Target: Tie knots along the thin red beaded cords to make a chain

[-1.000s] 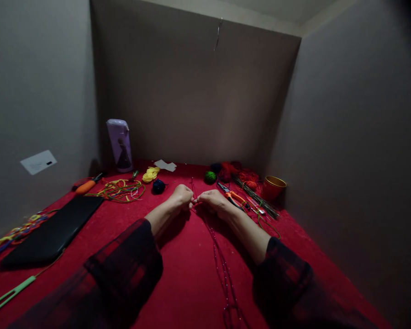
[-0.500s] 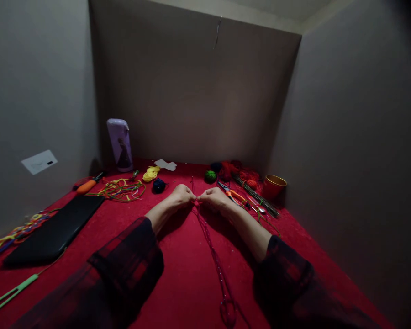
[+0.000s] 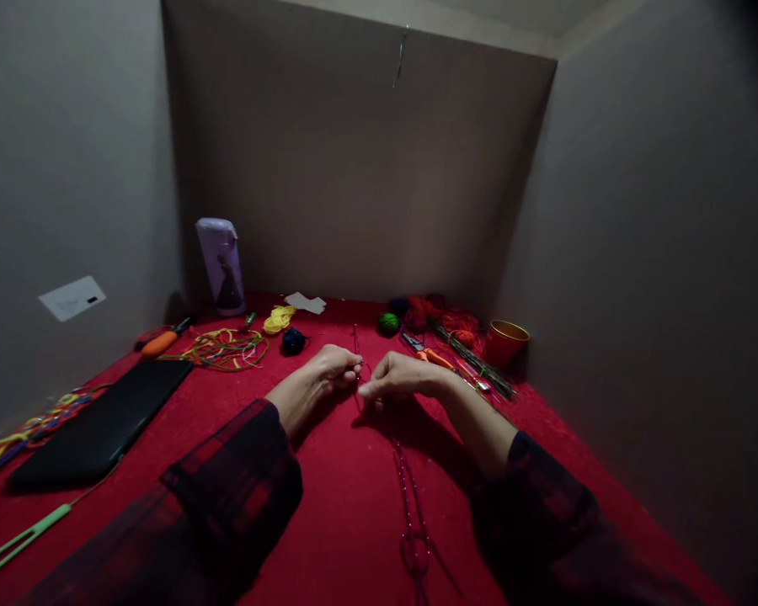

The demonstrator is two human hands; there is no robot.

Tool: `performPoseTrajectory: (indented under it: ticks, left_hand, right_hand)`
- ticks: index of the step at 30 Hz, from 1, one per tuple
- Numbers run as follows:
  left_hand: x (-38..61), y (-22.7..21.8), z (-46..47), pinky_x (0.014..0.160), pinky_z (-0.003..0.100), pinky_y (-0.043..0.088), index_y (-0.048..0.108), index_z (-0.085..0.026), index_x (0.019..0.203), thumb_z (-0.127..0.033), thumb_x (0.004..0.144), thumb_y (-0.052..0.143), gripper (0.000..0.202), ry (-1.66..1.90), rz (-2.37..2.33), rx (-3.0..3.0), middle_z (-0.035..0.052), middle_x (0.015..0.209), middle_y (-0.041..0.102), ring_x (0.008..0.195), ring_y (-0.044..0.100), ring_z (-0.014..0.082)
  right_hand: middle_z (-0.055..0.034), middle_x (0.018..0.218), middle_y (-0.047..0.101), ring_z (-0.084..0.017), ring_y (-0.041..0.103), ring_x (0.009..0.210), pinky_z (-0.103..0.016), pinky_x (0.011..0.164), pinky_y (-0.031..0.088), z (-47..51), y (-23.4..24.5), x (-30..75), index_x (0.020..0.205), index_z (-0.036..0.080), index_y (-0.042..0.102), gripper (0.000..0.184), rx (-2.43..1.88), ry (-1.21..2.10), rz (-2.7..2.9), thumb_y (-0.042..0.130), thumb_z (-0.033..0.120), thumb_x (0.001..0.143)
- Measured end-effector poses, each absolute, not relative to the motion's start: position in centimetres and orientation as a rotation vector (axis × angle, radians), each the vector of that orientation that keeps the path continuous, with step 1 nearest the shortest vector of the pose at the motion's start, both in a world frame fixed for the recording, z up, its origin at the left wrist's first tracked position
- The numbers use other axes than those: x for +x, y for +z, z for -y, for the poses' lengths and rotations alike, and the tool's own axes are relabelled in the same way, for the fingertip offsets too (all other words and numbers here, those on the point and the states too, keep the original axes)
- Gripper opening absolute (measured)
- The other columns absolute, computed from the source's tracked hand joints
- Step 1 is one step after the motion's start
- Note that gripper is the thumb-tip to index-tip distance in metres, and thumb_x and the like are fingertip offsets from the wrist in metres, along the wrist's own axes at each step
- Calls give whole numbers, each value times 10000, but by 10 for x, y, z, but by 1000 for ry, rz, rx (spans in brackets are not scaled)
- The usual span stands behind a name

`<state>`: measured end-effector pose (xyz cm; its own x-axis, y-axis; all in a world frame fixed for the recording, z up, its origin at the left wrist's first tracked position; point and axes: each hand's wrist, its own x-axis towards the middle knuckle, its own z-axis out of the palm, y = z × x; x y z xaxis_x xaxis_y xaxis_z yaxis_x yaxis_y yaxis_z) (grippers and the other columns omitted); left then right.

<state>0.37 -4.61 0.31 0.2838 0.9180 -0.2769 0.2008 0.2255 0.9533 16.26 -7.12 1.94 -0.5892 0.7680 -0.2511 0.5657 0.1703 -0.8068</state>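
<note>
A thin dark pink cord (image 3: 408, 497) with shiny flecks runs down the middle of the red cloth, looping near the front edge. My left hand (image 3: 336, 368) pinches the cord's far part, thumb against fingers, just beyond the middle. Close on its right, my right hand (image 3: 395, 376) is lower, its thumb and fingers pinched on the same cord. A small loop of cord shows between the fingertips. Past the hands, the cord's end stretches straight away toward the back.
Left lie a black flat case (image 3: 104, 425), a light green tool (image 3: 31, 539), tangled cords (image 3: 224, 349) and a purple bottle (image 3: 221, 268). Yarn balls, including a green one (image 3: 388, 324), orange-handled pliers (image 3: 435, 357) and a red cup (image 3: 506, 341) are right. Walls enclose three sides.
My right hand has come down and toward me from beside the left fingertips, drawing cord. The loose cord in front has shifted and spread. My left hand stays nearly in place.
</note>
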Motion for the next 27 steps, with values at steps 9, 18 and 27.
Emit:
performPoseTrajectory:
  ticks: [9, 18, 27]
  left_hand:
    - [4, -5, 42, 351, 182, 148, 468, -126, 546, -195, 726, 534, 203, 724, -1142, 1271, -30, 421, 433, 314, 290, 23]
    - [5, -1, 50, 343, 194, 147, 468, -137, 509, -99, 702, 444, 198, 707, -1192, 1418, -47, 307, 350, 275, 248, 41]
    - [9, 0, 50, 388, 209, 222, 522, -124, 500, -103, 669, 491, 173, 647, -1421, 1662, -14, 351, 442, 318, 342, 68]
  right_hand:
    - [-10, 479, 500, -50, 349, 339, -180, 334, 187, 60, 7, 146, 669, 115, 526, 333, -1424, 1232, 1537, 401, 357, 860]
    - [51, 424, 372, -40, 270, 325, -181, 341, 199, 66, 2, 133, 603, 143, 472, 316, -1518, 1134, 1665, 396, 317, 855]
    - [58, 392, 340, -42, 279, 368, -205, 391, 169, 55, -7, 139, 532, 145, 445, 322, -1677, 749, 1839, 526, 364, 753]
